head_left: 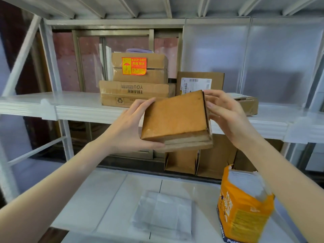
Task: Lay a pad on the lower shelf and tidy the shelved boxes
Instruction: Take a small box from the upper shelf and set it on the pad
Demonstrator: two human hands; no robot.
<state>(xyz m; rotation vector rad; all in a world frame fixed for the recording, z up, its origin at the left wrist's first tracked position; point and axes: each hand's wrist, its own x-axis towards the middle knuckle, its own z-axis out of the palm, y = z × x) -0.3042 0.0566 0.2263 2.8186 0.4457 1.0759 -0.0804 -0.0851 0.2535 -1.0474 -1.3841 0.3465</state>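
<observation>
Head view of a white metal rack. Both hands hold a flat brown cardboard box [175,120] in the air, tilted, in front of the edge of the upper shelf [84,111]. The left hand [128,130] grips the box's left side, thumb along its near lower edge and fingers at its upper left corner; the right hand [226,116] pinches its right edge near the top corner. On the upper shelf behind stand a box with a "KEEP DRY" sticker [139,69] stacked on a "THANK YOU" box [135,93], a labelled box [199,82] just to the right, and a small taped box [249,104] farther right. On the lower shelf [108,195] lies a white folded pad [163,214]; an opened orange bag [243,206] stands to its right.
</observation>
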